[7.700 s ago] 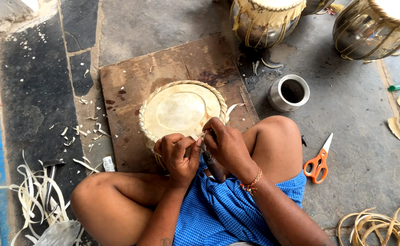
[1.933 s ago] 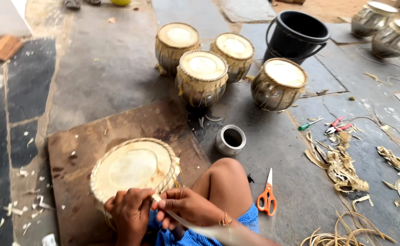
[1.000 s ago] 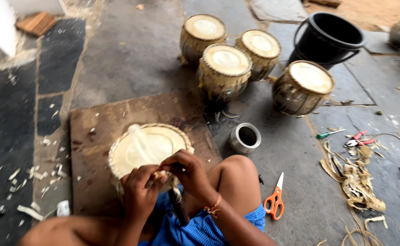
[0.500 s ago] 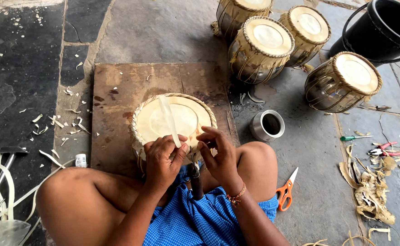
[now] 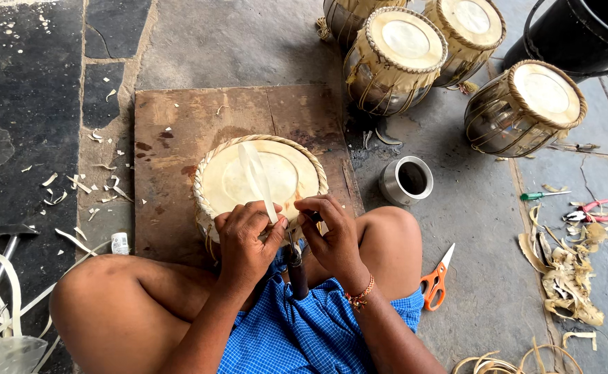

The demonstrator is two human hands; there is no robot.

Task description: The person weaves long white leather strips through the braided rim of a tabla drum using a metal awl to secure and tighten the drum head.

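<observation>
A round drum (image 5: 262, 176) with a pale skin head and a braided rim sits on a wooden board (image 5: 179, 125) in front of my crossed legs. My left hand (image 5: 245, 239) pinches a pale flat strap (image 5: 255, 176) that stands up over the drum head. My right hand (image 5: 328, 232) presses on the near rim beside it and grips a dark-handled tool (image 5: 296, 266) that points down toward my lap.
Three finished drums (image 5: 397, 55) (image 5: 470, 31) (image 5: 525, 104) and a black bucket (image 5: 574, 34) stand at the back right. A metal cup (image 5: 406, 180), orange scissors (image 5: 435, 277), pliers (image 5: 584, 211), strap scraps (image 5: 567, 277) and a hammer (image 5: 3, 260) lie on the stone floor.
The view has swung down and closer onto the drum. My hands stay at the near rim and the strap remains raised over the head.
</observation>
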